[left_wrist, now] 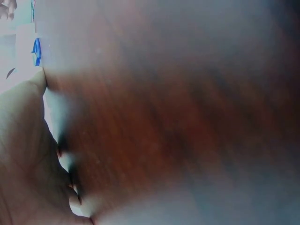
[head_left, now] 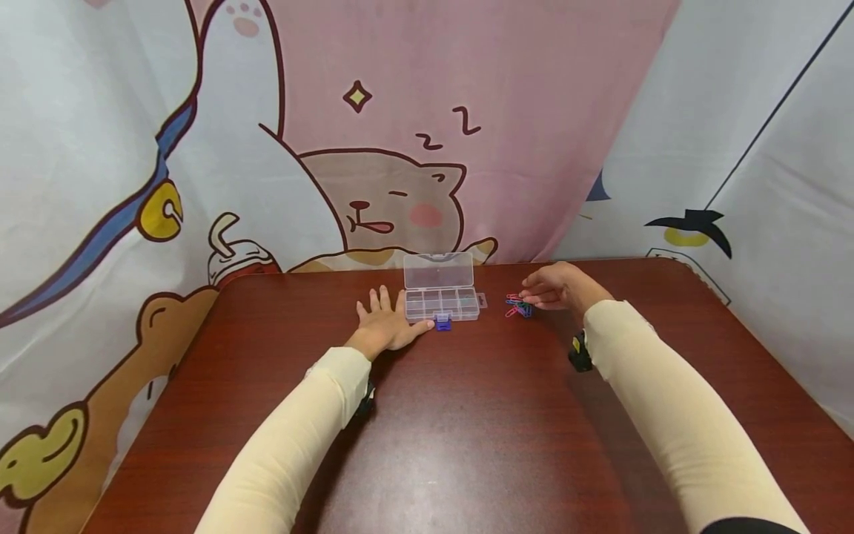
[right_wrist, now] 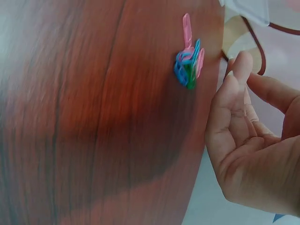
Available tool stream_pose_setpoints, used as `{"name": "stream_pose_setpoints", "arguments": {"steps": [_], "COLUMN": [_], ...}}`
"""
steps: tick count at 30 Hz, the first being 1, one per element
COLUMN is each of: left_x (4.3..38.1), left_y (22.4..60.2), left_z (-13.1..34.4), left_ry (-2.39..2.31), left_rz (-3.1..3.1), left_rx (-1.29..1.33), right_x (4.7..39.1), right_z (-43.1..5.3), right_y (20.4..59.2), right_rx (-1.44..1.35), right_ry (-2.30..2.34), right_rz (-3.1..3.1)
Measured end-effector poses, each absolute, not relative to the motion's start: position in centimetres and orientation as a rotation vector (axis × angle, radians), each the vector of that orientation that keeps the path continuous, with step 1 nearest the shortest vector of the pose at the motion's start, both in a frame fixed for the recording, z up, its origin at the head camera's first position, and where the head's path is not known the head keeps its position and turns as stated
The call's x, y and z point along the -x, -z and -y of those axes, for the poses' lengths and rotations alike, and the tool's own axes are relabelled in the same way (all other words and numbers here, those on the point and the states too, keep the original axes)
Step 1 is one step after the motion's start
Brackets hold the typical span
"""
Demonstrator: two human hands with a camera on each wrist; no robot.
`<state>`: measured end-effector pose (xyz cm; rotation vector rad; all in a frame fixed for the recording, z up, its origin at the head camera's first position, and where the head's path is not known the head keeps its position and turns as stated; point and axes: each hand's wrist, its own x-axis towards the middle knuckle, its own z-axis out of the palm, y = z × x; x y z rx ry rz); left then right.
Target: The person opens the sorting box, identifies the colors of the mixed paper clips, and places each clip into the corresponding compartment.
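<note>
1. Clear compartment box [head_left: 442, 304]: landmark, on the brown counter [head_left: 434, 415]; lid [head_left: 438, 271] raised at the back, small cells showing, clear tab [head_left: 482, 300] on its right side, blue piece [head_left: 443, 324] at its front edge.
2. Left hand [head_left: 387, 326]: at the box's left front corner, palm down on the counter. Grip apart: fingers [head_left: 385, 299] straight and spread, index finger alongside the box's left wall, thumb [head_left: 419, 328] along its front, tip right by the blue piece. Exact contact with the wall: can't tell.
3. Paper clips [head_left: 517, 305]: small loose heap on the counter, right of the box, near it; pink, blue and green ones visible, some overlapping.
4. Right hand [head_left: 557, 284]: right of the box, beyond the tab, fingertips at the heap. Grip: fingers bent, thumb close to them; can't tell whether tips meet or pinch a clip.
5. Cream sleeves [head_left: 667, 400] on both arms, coming in from the near side of the box; black wrist device [head_left: 580, 353] under the right cuff.
6. Cartoon-print cloth [head_left: 534, 133] behind the box.
</note>
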<state>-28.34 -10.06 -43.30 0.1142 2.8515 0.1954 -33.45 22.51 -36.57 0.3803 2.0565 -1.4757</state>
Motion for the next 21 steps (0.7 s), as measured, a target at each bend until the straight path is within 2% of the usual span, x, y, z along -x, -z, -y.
{"name": "stream_pose_setpoints", "arguments": {"steps": [13,21], "left_x": [28.4,28.4], "left_y": [43.5,43.5], "left_z": [10.2,10.1], "left_ry": [-0.192,-0.179], "left_rz": [-2.853,-2.855], "left_rx": [-0.116,-0.121], "right_x": [33.9,32.9], "right_z": [-24.4,-23.5], "right_y": [38.1,38.1], "right_rx": [-0.491,-0.406], "right_ry": [1.422,1.278], "right_rz": [-2.078,-2.205]}}
